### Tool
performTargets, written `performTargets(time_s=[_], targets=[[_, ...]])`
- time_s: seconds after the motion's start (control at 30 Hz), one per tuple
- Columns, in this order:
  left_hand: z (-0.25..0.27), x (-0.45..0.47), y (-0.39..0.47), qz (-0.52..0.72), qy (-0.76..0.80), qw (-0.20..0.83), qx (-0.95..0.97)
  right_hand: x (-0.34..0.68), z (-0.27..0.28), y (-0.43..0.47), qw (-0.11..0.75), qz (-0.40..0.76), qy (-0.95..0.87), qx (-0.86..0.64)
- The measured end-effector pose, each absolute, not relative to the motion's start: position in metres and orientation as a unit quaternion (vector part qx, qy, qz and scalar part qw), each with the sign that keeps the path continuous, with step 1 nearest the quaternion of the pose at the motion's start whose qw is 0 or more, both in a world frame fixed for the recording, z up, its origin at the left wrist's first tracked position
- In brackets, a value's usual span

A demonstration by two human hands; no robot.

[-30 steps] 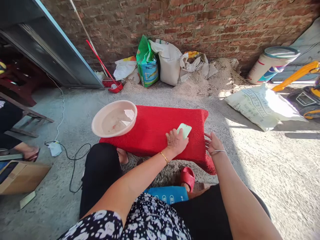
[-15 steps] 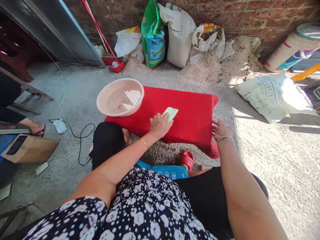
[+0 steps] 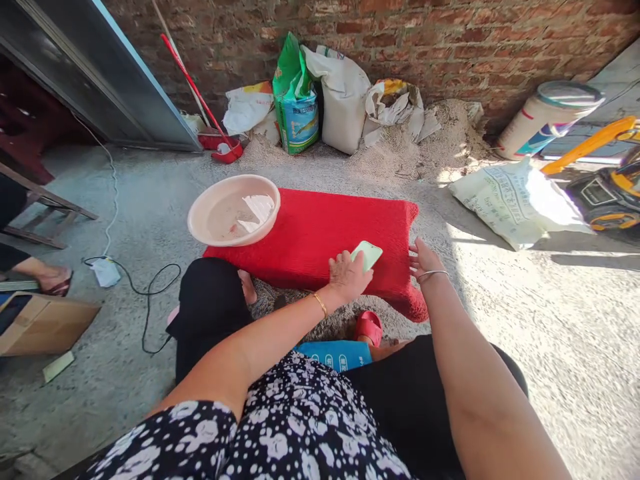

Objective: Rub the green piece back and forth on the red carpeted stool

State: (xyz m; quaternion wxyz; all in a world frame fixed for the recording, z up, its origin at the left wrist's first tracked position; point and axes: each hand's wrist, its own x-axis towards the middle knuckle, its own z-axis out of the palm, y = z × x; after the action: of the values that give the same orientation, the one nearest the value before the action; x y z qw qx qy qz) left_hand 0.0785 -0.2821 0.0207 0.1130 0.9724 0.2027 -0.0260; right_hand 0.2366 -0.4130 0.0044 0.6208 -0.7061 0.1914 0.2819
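A pale green, flat, phone-shaped piece (image 3: pixel 368 256) with rounded corners is gripped in my left hand (image 3: pixel 347 275), just over the red cloth. That red towel-like cloth (image 3: pixel 330 230) covers a low bench or table before my knees. My right hand (image 3: pixel 425 259) is at the cloth's right end, fingers spread, holding nothing; whether they touch the cloth I cannot tell. A pale pink basin (image 3: pixel 196 220) with water in it stands on the left end of the cloth.
Sacks (image 3: pixel 343 100) and spilled grain-like heaps (image 3: pixel 425 140) lie along the brick wall. A red dustpan (image 3: pixel 227 155) stands left of them. At right are a drum (image 3: pixel 547 120) and a white sack (image 3: pixel 515 203). Another person's foot (image 3: pixel 57 280) is beside a cardboard box (image 3: pixel 50 323).
My left hand has moved right across the red cloth with the green piece, toward my right hand. My right hand stays by the cloth's right end. The camera view has shifted.
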Motion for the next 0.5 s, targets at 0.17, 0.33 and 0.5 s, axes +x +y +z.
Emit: performTargets(time_s=[0.17,0.33,0.5], targets=[[0.026,0.071,-0.319,-0.058,0.054,0.177,0.981,0.237,0.008,-0.416,0.602,0.300,0.195,-0.714],[0.036,0.033,-0.242,-0.042,0.197,0.140,0.969,0.239,-0.005,-0.416,0.602,0.298,0.177,-0.720],[0.041,-0.018,-0.151,-0.048,0.406,0.054,0.911,0.240,-0.020,-0.411,0.591,0.256,0.135,-0.753]])
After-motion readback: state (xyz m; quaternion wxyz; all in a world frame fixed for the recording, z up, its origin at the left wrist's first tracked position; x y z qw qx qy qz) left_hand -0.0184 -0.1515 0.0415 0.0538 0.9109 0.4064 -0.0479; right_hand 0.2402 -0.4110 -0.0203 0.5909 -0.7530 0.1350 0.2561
